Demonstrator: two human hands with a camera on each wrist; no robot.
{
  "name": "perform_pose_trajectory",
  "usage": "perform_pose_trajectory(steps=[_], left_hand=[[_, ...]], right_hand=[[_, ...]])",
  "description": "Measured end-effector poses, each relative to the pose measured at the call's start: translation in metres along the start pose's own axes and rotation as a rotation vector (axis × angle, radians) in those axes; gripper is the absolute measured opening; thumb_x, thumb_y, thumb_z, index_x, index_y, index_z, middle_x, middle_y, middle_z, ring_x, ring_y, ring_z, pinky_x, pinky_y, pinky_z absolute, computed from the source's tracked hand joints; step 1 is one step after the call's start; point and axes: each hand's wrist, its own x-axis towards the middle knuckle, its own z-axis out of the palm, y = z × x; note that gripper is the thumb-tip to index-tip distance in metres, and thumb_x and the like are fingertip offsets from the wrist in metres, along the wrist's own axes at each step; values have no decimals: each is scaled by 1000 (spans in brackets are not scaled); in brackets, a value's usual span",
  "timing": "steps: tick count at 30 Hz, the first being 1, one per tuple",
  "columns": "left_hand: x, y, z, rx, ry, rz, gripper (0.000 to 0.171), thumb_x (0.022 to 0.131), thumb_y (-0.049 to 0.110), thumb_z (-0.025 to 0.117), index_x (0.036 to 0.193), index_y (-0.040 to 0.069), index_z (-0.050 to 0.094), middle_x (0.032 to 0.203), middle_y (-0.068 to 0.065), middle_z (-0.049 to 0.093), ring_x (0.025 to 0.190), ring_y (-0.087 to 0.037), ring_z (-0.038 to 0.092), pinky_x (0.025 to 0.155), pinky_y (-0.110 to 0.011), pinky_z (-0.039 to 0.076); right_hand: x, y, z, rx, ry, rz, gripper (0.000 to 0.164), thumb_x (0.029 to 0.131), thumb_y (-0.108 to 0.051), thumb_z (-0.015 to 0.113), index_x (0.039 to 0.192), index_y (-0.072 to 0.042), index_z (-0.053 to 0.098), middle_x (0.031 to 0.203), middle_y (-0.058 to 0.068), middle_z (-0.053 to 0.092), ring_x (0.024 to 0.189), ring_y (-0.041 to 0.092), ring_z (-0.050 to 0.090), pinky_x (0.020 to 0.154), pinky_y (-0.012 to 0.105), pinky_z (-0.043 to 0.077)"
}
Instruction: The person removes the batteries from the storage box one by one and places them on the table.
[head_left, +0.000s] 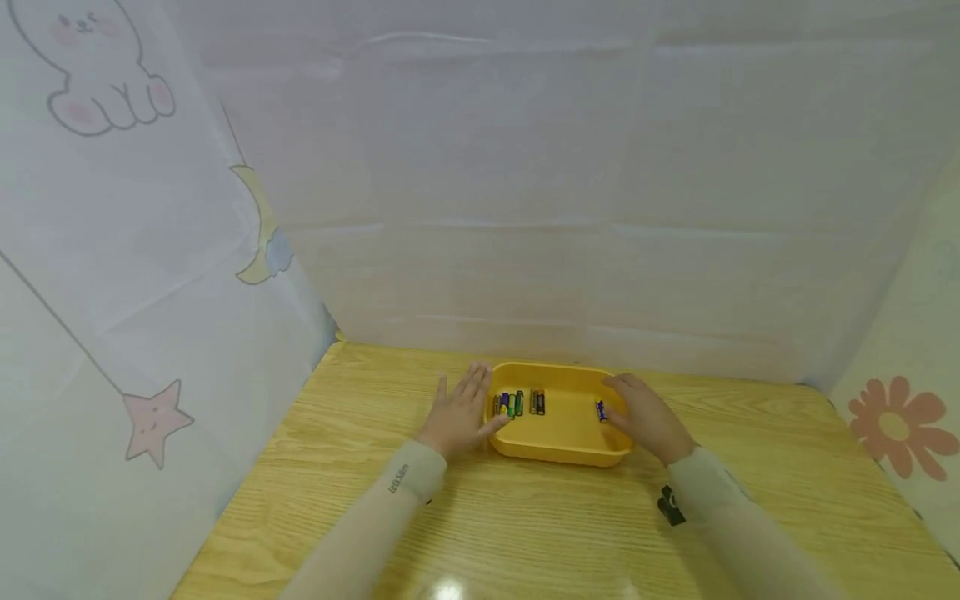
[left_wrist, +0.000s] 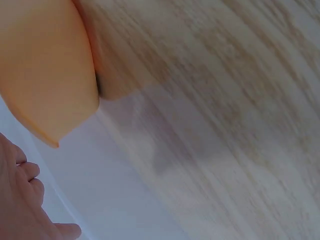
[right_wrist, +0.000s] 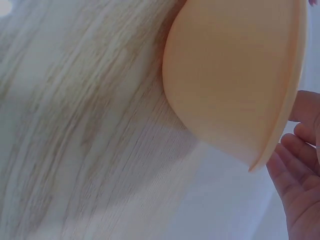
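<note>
A yellow plastic tray (head_left: 555, 454) stands on the table. Several batteries (head_left: 512, 405) lie side by side at its left end, some green, one purple and yellow. Right of them are two dark and orange batteries (head_left: 537, 402). One blue battery (head_left: 601, 411) lies at the tray's right end. My left hand (head_left: 459, 417) is at the left rim, its fingers straight and its thumb over the tray's near left corner. Over the right rim reaches my right hand (head_left: 647, 417), thumb close to the blue battery; whether they touch is unclear. Its fingers (right_wrist: 295, 172) look loosely bent beside the rim.
The wooden table (head_left: 495, 517) extends around the tray. A small black object (head_left: 671, 506) lies near the right sleeve, partly covered by it. Pale printed sheets (head_left: 480, 208) hang behind and at both sides of the table.
</note>
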Motion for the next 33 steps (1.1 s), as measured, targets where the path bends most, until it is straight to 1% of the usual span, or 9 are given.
perform_pose_trajectory(steps=[4, 6, 8, 10, 17, 24, 29, 31, 33], left_hand=[[1, 1, 5, -4, -4, 11, 90, 102, 69, 25, 163, 4, 10, 170, -11, 9, 156, -23, 2, 121, -64, 6], [1, 2, 7, -2, -7, 13, 91, 102, 70, 24, 163, 4, 11, 170, -11, 9, 156, -23, 3, 121, -64, 8], [1, 2, 7, -4, -18, 9, 92, 101, 71, 23, 163, 5, 10, 170, -10, 6, 156, -22, 1, 121, -64, 6], [0, 2, 7, 0, -29, 4, 92, 101, 71, 23, 163, 5, 10, 170, -9, 5, 156, -22, 1, 121, -64, 7], [1, 1, 8, 32, -57, -1, 91, 101, 71, 20, 163, 6, 9, 170, -9, 8, 156, -22, 1, 122, -63, 10], [2, 1, 8, 25, -63, 0, 89, 102, 70, 23, 163, 6, 10, 170, -9, 9, 156, -21, 2, 122, -62, 10], [2, 1, 11, 30, -49, 3, 89, 102, 69, 24, 163, 5, 11, 170, -11, 12, 156, -22, 5, 122, -62, 12], [2, 1, 12, 26, -44, 2, 89, 102, 69, 25, 163, 5, 12, 170, -11, 12, 156, -22, 6, 122, -61, 13], [2, 1, 13, 16, -39, 2, 89, 102, 69, 25, 163, 5, 12, 169, -11, 13, 156, -22, 6, 122, -62, 13]], right_hand=[[6, -2, 3, -23, -20, -3, 50, 93, -6, 72, 136, 12, 54, 128, 29, 58, 117, 46, 58, 98, 60, 49], [8, -4, 4, -28, -44, 11, 52, 92, -6, 73, 137, 12, 53, 129, 30, 57, 117, 47, 58, 98, 60, 49], [10, -5, 5, -35, -72, 32, 53, 91, -6, 73, 137, 13, 52, 129, 31, 56, 117, 48, 57, 98, 60, 49], [12, -7, 6, -54, -95, 42, 53, 91, -6, 74, 136, 14, 52, 128, 32, 56, 116, 48, 58, 97, 58, 50], [22, -15, 11, -108, -126, 11, 40, 92, 2, 66, 127, 19, 56, 116, 33, 61, 102, 44, 63, 85, 52, 56], [31, -12, 20, -149, -180, 67, 37, 92, 7, 60, 127, 17, 58, 115, 32, 61, 106, 45, 62, 91, 53, 55], [34, -13, 24, -184, -206, 66, 29, 86, 11, 63, 115, 17, 62, 100, 27, 62, 94, 40, 63, 86, 50, 57], [34, -13, 25, -199, -212, 58, 22, 85, 11, 64, 107, 15, 63, 94, 24, 61, 89, 38, 62, 82, 50, 57], [34, -13, 27, -216, -217, 51, 16, 86, 11, 63, 102, 13, 62, 92, 23, 61, 88, 37, 62, 83, 50, 56]])
